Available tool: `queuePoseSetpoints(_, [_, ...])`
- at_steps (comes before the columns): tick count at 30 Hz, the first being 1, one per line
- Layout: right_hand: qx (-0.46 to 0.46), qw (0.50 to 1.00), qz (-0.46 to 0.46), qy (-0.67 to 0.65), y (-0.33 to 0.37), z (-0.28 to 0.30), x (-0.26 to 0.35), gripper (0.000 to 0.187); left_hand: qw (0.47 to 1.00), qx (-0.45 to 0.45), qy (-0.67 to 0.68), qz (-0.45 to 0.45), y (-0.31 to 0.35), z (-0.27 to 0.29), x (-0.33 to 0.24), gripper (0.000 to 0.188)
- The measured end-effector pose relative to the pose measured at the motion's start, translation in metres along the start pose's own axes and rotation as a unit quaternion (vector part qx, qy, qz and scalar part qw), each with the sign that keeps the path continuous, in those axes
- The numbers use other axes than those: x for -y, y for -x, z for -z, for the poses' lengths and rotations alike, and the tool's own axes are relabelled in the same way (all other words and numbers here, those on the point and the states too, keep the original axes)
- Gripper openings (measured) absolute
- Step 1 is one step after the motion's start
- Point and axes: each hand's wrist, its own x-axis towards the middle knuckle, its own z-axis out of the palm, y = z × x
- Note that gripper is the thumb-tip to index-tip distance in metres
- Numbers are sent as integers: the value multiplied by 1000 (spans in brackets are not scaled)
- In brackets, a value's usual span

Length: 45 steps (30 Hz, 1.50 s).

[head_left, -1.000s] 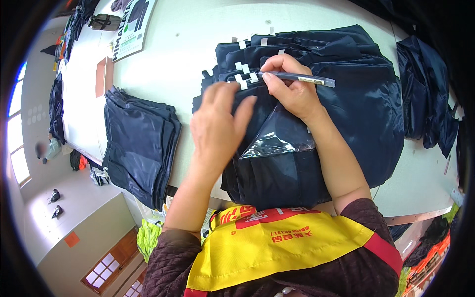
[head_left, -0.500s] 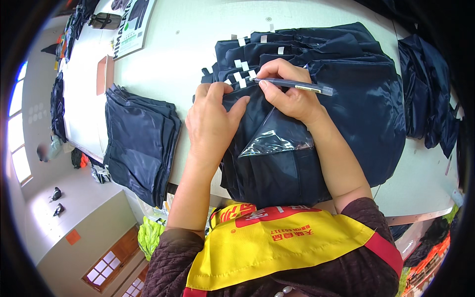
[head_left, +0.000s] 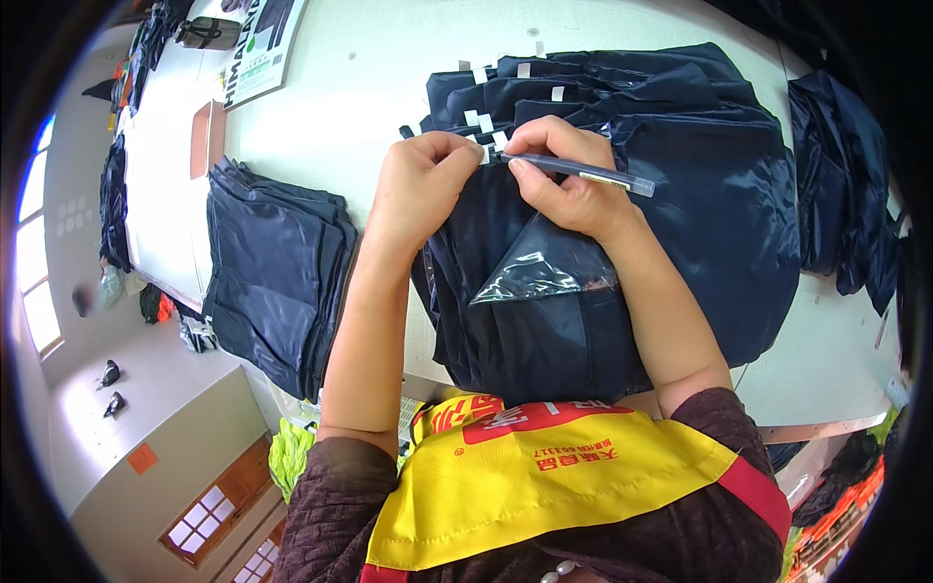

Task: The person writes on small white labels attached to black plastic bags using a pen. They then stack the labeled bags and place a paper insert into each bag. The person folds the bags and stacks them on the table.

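Note:
A spread pile of dark navy garments (head_left: pixel 700 243) lies before me on the white table, with small white labels (head_left: pixel 478 120) sticking out along its upper left edge. My left hand (head_left: pixel 424 183) is closed in a pinch on one white label (head_left: pixel 487 154) at that edge. In my right hand (head_left: pixel 570 177) is a pen (head_left: pixel 588 172) with a dark, see-through barrel, its tip close to the pinched label. Below the right hand, a shiny clear plastic piece (head_left: pixel 544 267) lies over the dark cloth.
To the left lies a neat stack of dark garments (head_left: pixel 277 277). More dark clothing (head_left: pixel 844 185) hangs over the table's right side. A printed bag (head_left: pixel 260 53) and a small dark pouch (head_left: pixel 208 34) lie at the far left of the white table (head_left: pixel 389 58).
My left hand has moved up from lying spread on the garments to pinching a white label. The right hand and pen stay nearly in place.

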Motion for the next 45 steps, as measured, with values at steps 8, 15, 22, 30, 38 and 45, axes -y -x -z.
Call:
queuePoseSetpoints(8, [6,999,32,28,-2,-3,1,13,999,-1,42,16,-1,0,4,23])
queuePoseSetpoints(15, [13,997,52,46,-3,-6,-3,14,999,2,44,16,-1,0,4,23])
queuePoseSetpoints(22, [28,998,49,38,-4,-5,-2,13,999,-2,46,10,-1,0,7,22])
queuePoseSetpoints(30, [-35,995,-49,-85,-1,-1,-4,9,999,0,44,11,4,3,1,21])
queuePoseSetpoints(38, [-65,938,-140,-309,-8,19,0,11,876,120,-321,-339,68,-22,-21,21])
queuePoseSetpoints(45, [-12,985,-119,-128,-2,5,-10,10,939,25,-163,-302,52,-25,-16,16])
